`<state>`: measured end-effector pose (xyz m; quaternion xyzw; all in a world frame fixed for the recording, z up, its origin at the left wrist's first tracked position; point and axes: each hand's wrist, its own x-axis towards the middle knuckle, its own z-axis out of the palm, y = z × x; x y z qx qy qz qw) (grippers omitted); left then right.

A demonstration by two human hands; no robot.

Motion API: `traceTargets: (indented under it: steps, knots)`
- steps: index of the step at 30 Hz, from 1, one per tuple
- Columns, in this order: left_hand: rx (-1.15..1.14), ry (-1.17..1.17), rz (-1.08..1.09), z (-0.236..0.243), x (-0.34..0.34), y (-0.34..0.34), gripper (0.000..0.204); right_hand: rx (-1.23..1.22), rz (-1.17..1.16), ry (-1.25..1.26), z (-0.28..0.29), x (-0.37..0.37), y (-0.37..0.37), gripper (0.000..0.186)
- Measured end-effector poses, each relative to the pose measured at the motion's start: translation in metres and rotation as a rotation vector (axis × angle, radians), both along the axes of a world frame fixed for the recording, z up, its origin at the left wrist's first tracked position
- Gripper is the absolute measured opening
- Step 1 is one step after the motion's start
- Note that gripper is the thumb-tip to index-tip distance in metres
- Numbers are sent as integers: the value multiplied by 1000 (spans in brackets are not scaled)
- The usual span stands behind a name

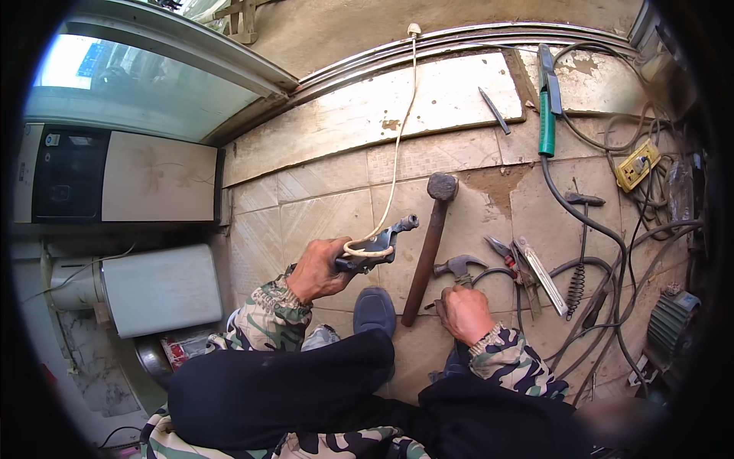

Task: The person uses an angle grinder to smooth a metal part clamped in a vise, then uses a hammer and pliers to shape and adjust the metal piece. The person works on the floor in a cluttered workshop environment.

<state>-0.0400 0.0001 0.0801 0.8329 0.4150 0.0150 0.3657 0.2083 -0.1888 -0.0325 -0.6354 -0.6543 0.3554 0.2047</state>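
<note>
Camouflage sleeves (pixel 264 317) — green, brown, cream; black trousers (pixel 283 390), green welding holder (pixel 546 126), yellow socket box (pixel 638 165), rusty-brown sledgehammer (pixel 430 245).

left hand (pixel 317 269) raised off the floor, fingers curled shut in a fist grip, knuckles up, wrist bent slightly, camo sleeve to the wrist. right hand (pixel 464 312) lower, back of hand toward camera, fingers folded down and under (tips hidden). both forearms come in from below, legs in dark trousers between them.
</note>
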Motion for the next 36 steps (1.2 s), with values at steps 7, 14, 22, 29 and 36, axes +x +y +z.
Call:
traceTargets:
  steps: [7, 14, 22, 29, 36]
  knots:
    - [74, 45, -2, -16, 4, 6, 20, -19, 6, -47, 4, -3, 1, 21]
    - [72, 48, -56, -36, 14, 14, 23, -104, 79, -70, 41, 22, 18, 21]
    - [-60, 31, 48, -36, 9, 23, 19, 23, -213, -476, 56, 149, 221, 19]
    - [-84, 91, 18, -38, 16, 34, 20, 99, -280, -632, -17, 171, 259, 16]
    - [-61, 74, -1, -42, 20, 38, 20, 246, -490, 134, 16, 180, 226, 25]
